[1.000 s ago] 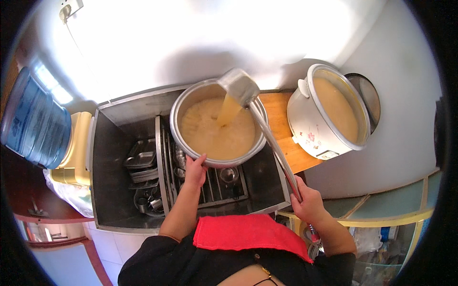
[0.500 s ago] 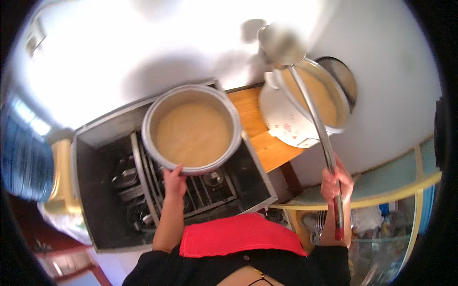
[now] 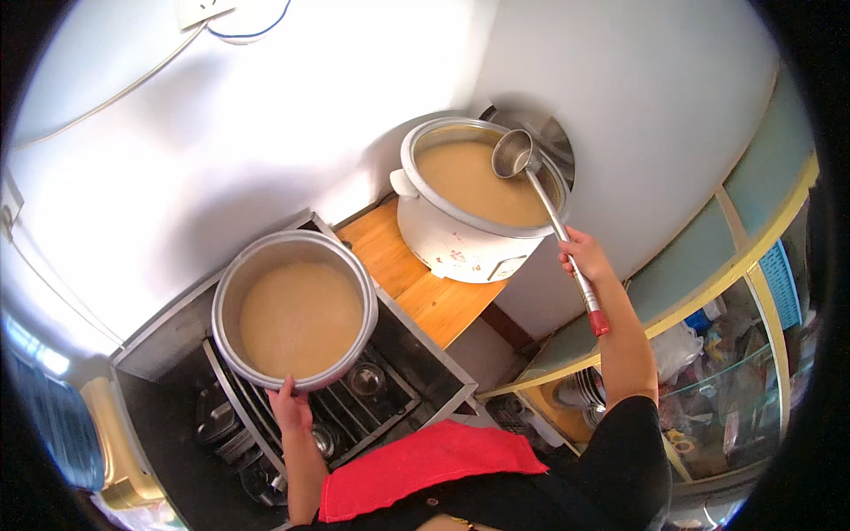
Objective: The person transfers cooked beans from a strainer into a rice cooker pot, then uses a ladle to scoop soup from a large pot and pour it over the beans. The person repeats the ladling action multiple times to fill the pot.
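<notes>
My left hand (image 3: pixel 290 409) grips the near rim of a round metal pot (image 3: pixel 223 301), its fingers closed on the edge. Cloudy tan liquid (image 3: pixel 301 319) fills much of the pot, which sits on a gas stove. In my right hand (image 3: pixel 584 254) is a long-handled metal ladle (image 3: pixel 547 202) with a red grip end. The ladle's bowl hangs over the right part of a large white electric cooker (image 3: pixel 425 232) and looks empty. Similar tan liquid (image 3: pixel 460 186) nearly reaches the top of this cooker.
The black stove (image 3: pixel 452 389) has metal grates below the pot. A wooden board (image 3: pixel 434 310) carries the cooker, with a round metal lid (image 3: pixel 553 146) behind it against the wall. At right stands a glass-fronted yellow-framed cabinet (image 3: pixel 739 270); at left, a blue water jug (image 3: pixel 57 425).
My right hand has lowered the ladle from high above the cooker to just over its liquid. My left hand keeps hold of the pot's rim. The view has swung to the right.
</notes>
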### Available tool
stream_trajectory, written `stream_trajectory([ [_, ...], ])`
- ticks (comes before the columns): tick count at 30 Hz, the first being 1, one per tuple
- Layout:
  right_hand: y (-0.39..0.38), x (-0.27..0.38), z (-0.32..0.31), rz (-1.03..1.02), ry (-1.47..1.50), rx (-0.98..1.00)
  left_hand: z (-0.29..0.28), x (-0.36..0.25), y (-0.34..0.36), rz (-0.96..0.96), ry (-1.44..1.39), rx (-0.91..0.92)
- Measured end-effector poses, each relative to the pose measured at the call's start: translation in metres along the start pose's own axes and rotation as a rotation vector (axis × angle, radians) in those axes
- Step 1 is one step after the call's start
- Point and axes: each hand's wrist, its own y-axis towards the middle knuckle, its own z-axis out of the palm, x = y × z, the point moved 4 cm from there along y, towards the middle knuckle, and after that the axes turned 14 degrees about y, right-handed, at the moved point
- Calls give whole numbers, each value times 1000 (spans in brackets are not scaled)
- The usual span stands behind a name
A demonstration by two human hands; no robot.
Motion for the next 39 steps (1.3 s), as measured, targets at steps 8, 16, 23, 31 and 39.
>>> stream_trajectory([
  [8,12,-9,-2,23,-54,-24,3,-1,-1,7,22,-18],
  [16,15,-9,6,87,29,14,1,1,1,11,5,31],
  [23,24,-10,12,102,13,28,-2,3,2,11,4,10],
  [31,40,-13,27,134,39,12,2,0,-1,5,19,-16],
  [39,44,-8,51,168,87,31,0,1,0,13,21,-12],
])
